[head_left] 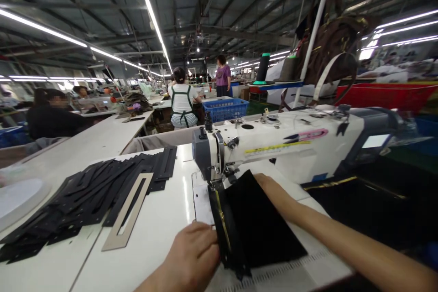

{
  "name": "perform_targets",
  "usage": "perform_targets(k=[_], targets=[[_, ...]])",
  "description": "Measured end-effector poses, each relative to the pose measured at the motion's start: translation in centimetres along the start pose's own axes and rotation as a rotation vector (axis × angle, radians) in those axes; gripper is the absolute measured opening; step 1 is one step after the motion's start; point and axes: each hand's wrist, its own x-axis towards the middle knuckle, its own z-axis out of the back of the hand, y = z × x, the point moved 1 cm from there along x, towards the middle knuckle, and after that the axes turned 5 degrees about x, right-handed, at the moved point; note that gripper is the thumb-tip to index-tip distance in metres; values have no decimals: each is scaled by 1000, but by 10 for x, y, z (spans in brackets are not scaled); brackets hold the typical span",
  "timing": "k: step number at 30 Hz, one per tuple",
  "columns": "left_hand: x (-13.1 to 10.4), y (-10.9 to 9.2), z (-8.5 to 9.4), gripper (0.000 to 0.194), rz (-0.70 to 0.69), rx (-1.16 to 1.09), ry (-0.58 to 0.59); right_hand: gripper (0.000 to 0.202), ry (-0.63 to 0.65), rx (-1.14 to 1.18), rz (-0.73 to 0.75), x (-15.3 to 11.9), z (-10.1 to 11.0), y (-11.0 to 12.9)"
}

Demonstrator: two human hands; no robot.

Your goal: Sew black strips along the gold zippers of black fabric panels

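Note:
A black fabric piece (263, 223) lies on the sewing table with a gold-toothed zipper (223, 219) running along its left side. Its far end is under the presser foot of a white sewing machine (284, 146). My left hand (195, 253) is closed on the near left edge of the zipper strip, fingers curled together. Beyond the fabric's raised far right corner is my right hand (267, 185), touching that edge; the fabric hides its fingertips. To the left sit a heap of black slotted pieces (92, 187) and a beige slotted template (118, 242).
A white round object (20, 198) is at the left edge. Black material with gold zipper (372, 196) lies right of the machine. Thread cones (263, 69) stand above it. Behind are a blue basket (226, 110), a red bin (386, 96) and several people at other tables.

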Motion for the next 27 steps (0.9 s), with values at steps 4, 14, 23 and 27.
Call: perform_targets(k=[4, 14, 23, 27], targets=[[-25, 1, -12, 27, -24, 26, 134, 39, -64, 140, -113, 4, 15, -26], [2, 45, -41, 31, 329, 153, 267, 34, -84, 352, -230, 3, 3, -26], [1, 38, -35, 48, 303, 171, 354, 27, -99, 143, -284, 12, 20, -21], [1, 41, -31, 58, 255, 195, 416, 38, -107, -14, -283, 17, 20, -15]])
